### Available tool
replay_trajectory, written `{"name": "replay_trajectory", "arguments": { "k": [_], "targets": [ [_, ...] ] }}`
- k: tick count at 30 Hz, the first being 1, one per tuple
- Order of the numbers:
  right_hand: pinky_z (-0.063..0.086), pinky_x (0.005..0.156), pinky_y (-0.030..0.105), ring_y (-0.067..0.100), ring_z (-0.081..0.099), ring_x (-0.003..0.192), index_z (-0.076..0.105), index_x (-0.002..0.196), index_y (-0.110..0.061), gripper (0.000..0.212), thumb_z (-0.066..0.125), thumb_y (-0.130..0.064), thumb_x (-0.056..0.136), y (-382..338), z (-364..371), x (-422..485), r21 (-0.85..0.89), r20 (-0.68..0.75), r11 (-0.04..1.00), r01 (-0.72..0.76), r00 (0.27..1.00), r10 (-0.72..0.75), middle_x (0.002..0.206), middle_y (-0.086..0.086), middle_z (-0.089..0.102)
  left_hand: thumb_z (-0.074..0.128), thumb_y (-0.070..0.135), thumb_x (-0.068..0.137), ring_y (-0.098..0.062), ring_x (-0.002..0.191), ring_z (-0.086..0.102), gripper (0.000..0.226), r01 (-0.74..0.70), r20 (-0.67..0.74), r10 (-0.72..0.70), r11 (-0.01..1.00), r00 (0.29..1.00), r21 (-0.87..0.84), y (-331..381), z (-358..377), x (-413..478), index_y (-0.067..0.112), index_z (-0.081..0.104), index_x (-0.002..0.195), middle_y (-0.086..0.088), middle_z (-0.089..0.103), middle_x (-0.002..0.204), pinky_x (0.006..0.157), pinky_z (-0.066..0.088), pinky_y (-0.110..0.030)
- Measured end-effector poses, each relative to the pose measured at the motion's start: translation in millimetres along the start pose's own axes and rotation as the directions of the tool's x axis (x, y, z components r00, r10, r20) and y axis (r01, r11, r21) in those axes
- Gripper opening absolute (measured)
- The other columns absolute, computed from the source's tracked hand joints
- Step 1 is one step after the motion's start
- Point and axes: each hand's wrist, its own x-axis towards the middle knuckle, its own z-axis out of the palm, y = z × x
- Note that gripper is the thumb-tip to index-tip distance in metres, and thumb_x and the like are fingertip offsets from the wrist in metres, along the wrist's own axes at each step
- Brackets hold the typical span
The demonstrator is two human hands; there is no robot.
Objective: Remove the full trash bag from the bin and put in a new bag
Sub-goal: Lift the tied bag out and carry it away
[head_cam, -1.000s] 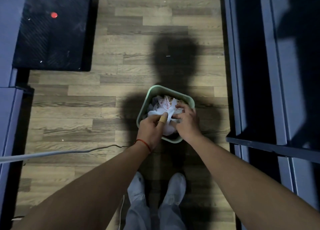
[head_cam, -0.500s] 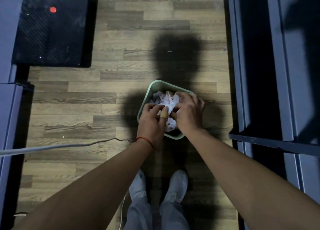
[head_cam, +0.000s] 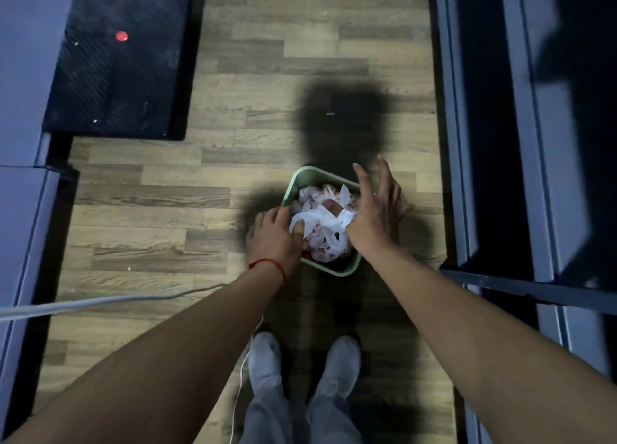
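The white, red-printed trash bag (head_cam: 322,240) sits inside the green bin (head_cam: 310,171) on the wooden floor (head_cam: 150,210). The left grip (head_cam: 273,236) pinches a bag handle at the bin's left rim. The right grip (head_cam: 374,216) has its thumb hooked through another handle, with its fingers splayed wide over the right rim.

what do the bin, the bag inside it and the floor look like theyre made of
The bin: probably moulded plastic, pale green, satin; smooth rounded rim. The bag: thin plastic film, white with red print; it crumples and stretches into loops. The floor: wood-look planks with printed-looking grain, perhaps laminate or vinyl; real wood cannot be ruled out.
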Motion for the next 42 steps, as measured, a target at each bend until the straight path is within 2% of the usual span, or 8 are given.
{"name": "replay_trajectory", "arguments": {
  "k": [3,7,11,18,23,27,32,42],
  "targets": [
    [0.024,0.109,0.049,0.025,0.022,0.14,0.031,0.144,-0.034,0.081,0.074,-0.032,0.076,-7,-25,5,-0.003,0.014,1.0,0.028,1.0,-0.028,0.161,0.001,0.009,0.041,0.045,0.093,-0.028,0.128,0.042,0.043,0.005,0.015,-0.007,0.994,1.0,0.106,-2,-14,-3,0.024,0.049,0.129,-0.004,0.048,0.138,0.102,0.039,-0.046],
    [0.016,0.113,0.044,0.02,0.015,0.142,0.029,0.144,-0.035,0.074,0.068,-0.047,0.082,-29,-65,8,0.048,0.004,0.999,0.021,1.0,-0.021,0.16,-0.002,0.005,0.039,0.047,0.093,-0.025,0.131,0.036,0.045,0.033,0.026,-0.037,0.99,0.999,0.14,6,-41,-14,0.027,0.046,0.132,-0.002,0.045,0.141,0.106,0.033,-0.045],
    [0.019,0.116,0.049,0.022,0.016,0.145,0.027,0.147,-0.031,0.08,0.07,-0.017,0.081,-61,-124,-2,0.049,0.048,0.998,0.046,0.998,-0.048,0.161,-0.001,0.001,0.036,0.049,0.094,-0.023,0.136,0.03,0.046,0.068,0.029,-0.073,0.985,0.997,0.159,25,-87,-36,0.028,0.044,0.134,-0.001,0.042,0.144,0.11,0.027,-0.046],
    [0.015,0.117,0.053,0.022,0.01,0.146,0.028,0.146,-0.034,0.08,0.066,-0.012,0.08,-110,-232,-46,-0.031,0.167,0.999,-0.033,0.985,0.038,0.161,-0.008,0.003,0.032,0.048,0.097,-0.02,0.143,0.02,0.05,0.11,0.089,-0.123,0.984,0.988,0.139,74,-196,-102,0.023,0.04,0.139,-0.001,0.036,0.149,0.114,0.021,-0.048],
    [0.007,0.118,0.057,0.022,0.008,0.148,0.032,0.145,-0.032,0.066,0.062,-0.022,0.087,-149,-307,-77,0.068,0.167,0.995,-0.067,0.984,0.055,0.161,-0.007,0.01,0.035,0.045,0.095,-0.021,0.137,0.03,0.044,0.094,0.066,-0.095,0.995,0.993,0.022,97,-269,-157,0.025,0.047,0.132,-0.003,0.044,0.143,0.111,0.026,-0.049],
    [0.013,0.116,0.049,0.022,0.019,0.145,0.041,0.141,-0.031,0.057,0.049,-0.057,0.091,-172,-356,-103,0.131,0.239,0.991,-0.032,0.971,0.0,0.157,-0.005,0.025,0.042,0.045,0.092,-0.024,0.131,0.036,0.043,0.011,0.059,-0.009,0.999,0.998,-0.034,107,-311,-207,0.025,0.049,0.13,-0.004,0.045,0.14,0.108,0.034,-0.046],
    [0.043,0.104,0.045,0.023,0.046,0.127,0.051,0.132,-0.029,0.052,0.051,-0.058,0.089,-183,-379,-133,0.347,0.282,0.932,-0.1,0.959,-0.002,0.141,0.002,0.049,0.035,0.055,0.083,-0.02,0.127,0.04,0.049,0.047,0.065,-0.044,0.998,0.997,-0.037,107,-335,-248,0.034,0.049,0.125,0.004,0.048,0.135,0.102,0.039,-0.044],
    [0.048,0.1,0.042,0.023,0.054,0.12,0.052,0.132,-0.026,0.06,0.054,-0.063,0.086,-177,-380,-167,0.409,0.352,0.899,-0.159,0.936,0.006,0.133,0.002,0.058,0.05,0.037,0.09,-0.02,0.133,0.033,0.046,-0.044,-0.001,0.044,0.999,0.999,-0.017,130,-359,-273,0.026,0.045,0.134,0.0,0.04,0.141,0.104,0.033,-0.045]
  ]
}}
